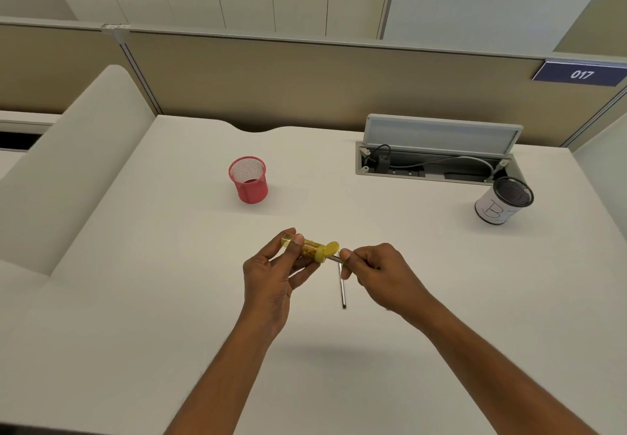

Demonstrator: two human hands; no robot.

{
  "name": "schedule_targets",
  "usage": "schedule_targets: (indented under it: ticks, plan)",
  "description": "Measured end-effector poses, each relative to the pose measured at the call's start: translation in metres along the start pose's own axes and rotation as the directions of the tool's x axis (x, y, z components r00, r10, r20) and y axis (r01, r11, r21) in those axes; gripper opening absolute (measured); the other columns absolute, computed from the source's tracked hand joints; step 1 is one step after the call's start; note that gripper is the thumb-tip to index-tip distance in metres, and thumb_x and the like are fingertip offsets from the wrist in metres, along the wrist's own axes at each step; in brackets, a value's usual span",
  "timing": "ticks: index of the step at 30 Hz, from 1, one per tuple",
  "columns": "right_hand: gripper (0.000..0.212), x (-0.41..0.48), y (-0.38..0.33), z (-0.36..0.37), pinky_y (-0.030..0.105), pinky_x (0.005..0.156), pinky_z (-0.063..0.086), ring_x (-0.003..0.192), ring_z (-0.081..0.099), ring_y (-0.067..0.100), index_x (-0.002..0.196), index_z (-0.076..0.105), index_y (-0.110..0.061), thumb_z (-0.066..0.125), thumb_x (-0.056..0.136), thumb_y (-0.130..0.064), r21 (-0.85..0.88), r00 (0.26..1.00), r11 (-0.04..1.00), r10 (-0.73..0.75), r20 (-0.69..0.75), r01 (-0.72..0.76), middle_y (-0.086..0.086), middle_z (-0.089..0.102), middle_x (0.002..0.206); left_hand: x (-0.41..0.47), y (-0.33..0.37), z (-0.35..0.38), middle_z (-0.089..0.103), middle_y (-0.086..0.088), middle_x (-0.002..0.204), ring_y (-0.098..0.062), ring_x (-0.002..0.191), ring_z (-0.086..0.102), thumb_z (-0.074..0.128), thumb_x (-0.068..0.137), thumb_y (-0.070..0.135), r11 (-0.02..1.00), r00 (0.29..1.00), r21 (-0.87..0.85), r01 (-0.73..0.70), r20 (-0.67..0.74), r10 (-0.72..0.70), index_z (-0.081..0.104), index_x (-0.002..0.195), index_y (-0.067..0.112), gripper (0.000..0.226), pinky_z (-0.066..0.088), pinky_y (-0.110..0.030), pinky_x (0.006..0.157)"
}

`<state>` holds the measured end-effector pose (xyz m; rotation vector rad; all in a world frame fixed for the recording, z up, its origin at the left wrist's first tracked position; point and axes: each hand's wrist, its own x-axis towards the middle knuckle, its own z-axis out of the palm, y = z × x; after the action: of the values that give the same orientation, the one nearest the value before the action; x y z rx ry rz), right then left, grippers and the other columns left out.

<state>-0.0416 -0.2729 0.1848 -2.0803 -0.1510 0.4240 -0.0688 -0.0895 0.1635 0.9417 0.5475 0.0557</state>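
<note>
My left hand [274,271] grips a small clear yellow vial [310,247] on its side above the white desk [169,298]. The vial's yellow flip cap [330,250] hangs open at its right end. My right hand [376,271] pinches an L-shaped metal hex key [342,285]. The key's short end points at the vial's mouth and its long arm hangs down. Both hands meet at the middle of the desk.
A red mesh cup [248,180] stands at the back centre. A black mesh cup with a white paper label [504,203] stands at the right. An open cable tray [434,159] with wires sits against the beige partition [305,74]. A cushioned divider [68,169] rises on the left.
</note>
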Motion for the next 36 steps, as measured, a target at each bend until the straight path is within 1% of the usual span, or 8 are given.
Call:
schedule_targets:
  ticks: [3, 7, 9, 13, 16, 20, 27, 36]
  plan:
    - [0.034, -0.003, 0.002, 0.004, 0.028, 0.053, 0.033, 0.051, 0.039, 0.013, 0.081, 0.072, -0.021, 0.056, 0.102, -0.042, -0.052, 0.993, 0.993, -0.112, -0.043, 0.110, 0.003, 0.045, 0.056, 0.001, 0.001, -0.001, 0.078, -0.023, 0.100, -0.036, 0.091, 0.079, 0.074, 0.091, 0.009, 1.000, 1.000, -0.004, -0.009, -0.009, 0.009, 0.072, 0.118, 0.004, 0.028, 0.065, -0.041, 0.077]
    - [0.030, -0.005, 0.015, 0.008, 0.009, 0.064, 0.039, 0.068, 0.054, 0.000, 0.114, 0.063, -0.023, 0.068, 0.094, -0.044, -0.322, 0.917, 0.882, -0.389, -0.090, 0.343, -0.017, 0.057, 0.084, 0.002, 0.005, 0.001, 0.079, -0.022, 0.099, -0.036, 0.091, 0.079, 0.073, 0.092, 0.009, 1.000, 1.000, -0.014, -0.012, -0.013, 0.012, 0.072, 0.117, 0.004, 0.026, 0.066, -0.041, 0.076]
    - [0.025, -0.005, 0.022, 0.009, 0.014, 0.066, 0.043, 0.071, 0.051, -0.001, 0.114, 0.063, -0.018, 0.067, 0.097, -0.036, -0.460, 0.847, 0.780, -0.521, -0.105, 0.424, -0.014, 0.058, 0.092, 0.002, 0.005, 0.002, 0.079, -0.023, 0.098, -0.036, 0.089, 0.079, 0.073, 0.092, 0.007, 1.000, 1.000, -0.023, -0.010, -0.017, 0.010, 0.072, 0.117, 0.003, 0.025, 0.066, -0.041, 0.076]
    - [0.022, -0.003, 0.030, 0.012, 0.032, 0.049, 0.044, 0.060, 0.050, 0.019, 0.093, 0.068, -0.010, 0.059, 0.102, -0.028, -0.664, 0.695, 0.578, -0.709, -0.121, 0.474, 0.000, 0.059, 0.073, 0.001, 0.004, 0.002, 0.078, -0.024, 0.101, -0.037, 0.091, 0.079, 0.073, 0.091, 0.007, 1.000, 1.000, -0.013, -0.010, -0.022, 0.010, 0.073, 0.117, 0.003, 0.026, 0.066, -0.041, 0.075]
    - [0.038, -0.004, 0.027, 0.011, 0.035, 0.044, 0.038, 0.051, 0.041, 0.016, 0.079, 0.066, -0.015, 0.050, 0.105, -0.037, -0.602, 0.753, 0.684, -0.628, -0.197, 0.412, -0.007, 0.049, 0.059, 0.001, 0.003, 0.004, 0.078, -0.024, 0.101, -0.039, 0.092, 0.079, 0.073, 0.091, 0.007, 1.000, 1.000, -0.014, -0.007, -0.015, 0.007, 0.072, 0.119, 0.003, 0.028, 0.066, -0.041, 0.076]
    - [0.041, -0.002, 0.019, 0.008, 0.032, 0.050, 0.034, 0.043, 0.036, 0.012, 0.069, 0.067, -0.024, 0.052, 0.104, -0.039, -0.148, 0.949, 0.962, -0.256, -0.185, 0.231, 0.002, 0.044, 0.045, 0.002, 0.004, 0.005, 0.079, -0.024, 0.101, -0.039, 0.093, 0.079, 0.073, 0.091, 0.007, 1.000, 1.000, -0.005, -0.011, -0.001, 0.011, 0.072, 0.120, 0.004, 0.029, 0.066, -0.040, 0.075]
    - [0.042, -0.005, 0.011, -0.009, 0.025, 0.047, 0.035, 0.045, 0.040, 0.013, 0.067, 0.070, -0.019, 0.057, 0.102, -0.039, -0.012, 0.984, 0.992, -0.129, -0.124, 0.129, 0.016, 0.050, 0.051, 0.006, 0.005, 0.004, 0.078, -0.024, 0.098, -0.040, 0.093, 0.078, 0.072, 0.093, 0.007, 0.999, 1.000, -0.041, -0.008, -0.030, 0.006, 0.072, 0.116, 0.002, 0.024, 0.066, -0.044, 0.080]
    - [0.037, -0.008, 0.024, -0.018, 0.017, 0.053, 0.034, 0.049, 0.042, 0.008, 0.072, 0.074, -0.021, 0.059, 0.101, -0.038, 0.100, 0.976, 0.992, -0.056, -0.213, 0.079, -0.005, 0.051, 0.051, 0.009, 0.009, 0.004, 0.079, -0.019, 0.093, -0.034, 0.087, 0.080, 0.069, 0.095, 0.007, 0.998, 1.000, -0.070, -0.005, -0.028, 0.003, 0.073, 0.111, 0.003, 0.017, 0.065, -0.037, 0.074]
